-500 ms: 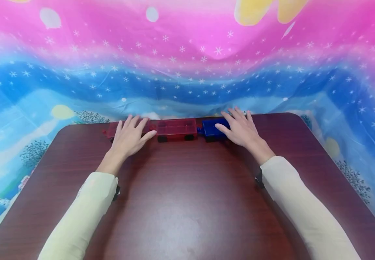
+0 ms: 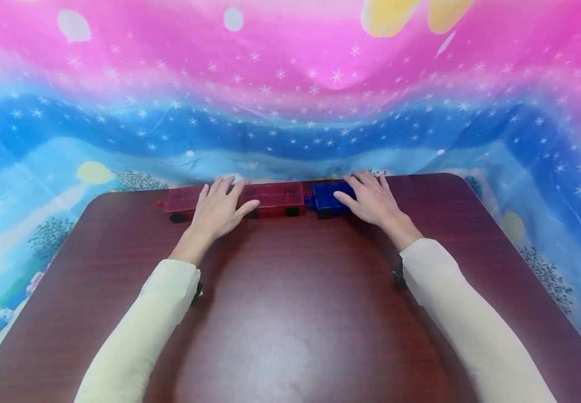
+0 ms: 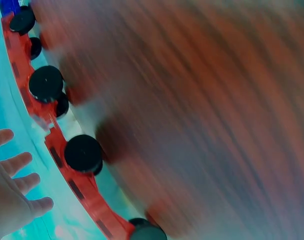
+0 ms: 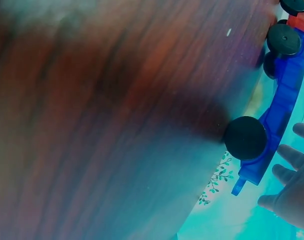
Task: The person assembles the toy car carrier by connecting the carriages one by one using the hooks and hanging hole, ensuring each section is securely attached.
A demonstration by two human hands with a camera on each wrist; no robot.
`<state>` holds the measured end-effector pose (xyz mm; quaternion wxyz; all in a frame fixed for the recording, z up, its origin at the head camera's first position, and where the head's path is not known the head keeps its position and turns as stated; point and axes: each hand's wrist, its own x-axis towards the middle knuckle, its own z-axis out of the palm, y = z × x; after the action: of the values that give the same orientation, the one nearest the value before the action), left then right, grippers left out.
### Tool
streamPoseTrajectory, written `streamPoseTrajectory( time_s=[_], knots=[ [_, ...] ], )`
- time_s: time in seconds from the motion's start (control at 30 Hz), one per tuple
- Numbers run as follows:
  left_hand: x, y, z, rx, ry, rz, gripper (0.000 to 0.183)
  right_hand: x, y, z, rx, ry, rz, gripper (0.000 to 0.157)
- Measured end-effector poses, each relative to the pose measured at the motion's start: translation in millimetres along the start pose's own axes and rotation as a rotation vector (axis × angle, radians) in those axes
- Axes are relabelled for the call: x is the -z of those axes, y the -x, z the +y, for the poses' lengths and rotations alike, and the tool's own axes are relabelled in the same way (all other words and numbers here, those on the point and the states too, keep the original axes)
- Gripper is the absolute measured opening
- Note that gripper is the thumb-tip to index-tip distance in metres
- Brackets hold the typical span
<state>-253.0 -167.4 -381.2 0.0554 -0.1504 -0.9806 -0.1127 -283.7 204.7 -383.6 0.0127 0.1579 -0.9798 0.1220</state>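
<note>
Along the far edge of the reddish-brown table [image 2: 280, 313] stretches a row of wheeled toy wagons, and we pick it up at the left: the first red wagon [image 2: 182, 200], a small hook [image 2: 161, 204] poking from its outer end and a black wheel [image 2: 177, 218] showing below.

Next comes the left hand [image 2: 217, 211], palm down, reaching away from the body over the spot where the two red wagons meet! Its fingers are straight and spread wide, thumb out to the right; the left wrist view shows clear space between fingertips and wagons. Behind it, the forearm slants up from the lower left in a cream sleeve [image 2: 139, 319].

On we go to the second red wagon [image 2: 277, 197], partly covered by that hand, its right end just beside the blue wagon [image 2: 327, 197], a blue coupling [image 2: 309, 201] between them.

And finally the right hand [image 2: 373, 204], palm down over the blue wagon's right end, fingers wide, thumb pointing left across the top. Fingertips sit just beside the blue side in the right wrist view; whether one touches, I can't tell. That arm angles up from the lower right.
</note>
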Motion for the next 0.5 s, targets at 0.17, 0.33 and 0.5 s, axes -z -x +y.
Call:
streamPoseTrajectory(
  time_s=[0.17,0.33,0.5],
  knots=[
    [-5.1,-5.5,8.4,-0.007,-0.006,0.001,0.08,-1.6,-1.9,-0.4,0.011,-0.003,0.011,0.08],
    [-10.8,-11.1,16.9,-0.016,-0.009,-0.011,0.079,-1.5,-3.0,-3.9,0.026,-0.003,0.013,0.079],
    [-15.0,-16.9,23.1,-0.023,-0.011,-0.02,0.079,-2.0,-5.4,-7.7,0.029,0.011,0.008,0.081]
  ],
)
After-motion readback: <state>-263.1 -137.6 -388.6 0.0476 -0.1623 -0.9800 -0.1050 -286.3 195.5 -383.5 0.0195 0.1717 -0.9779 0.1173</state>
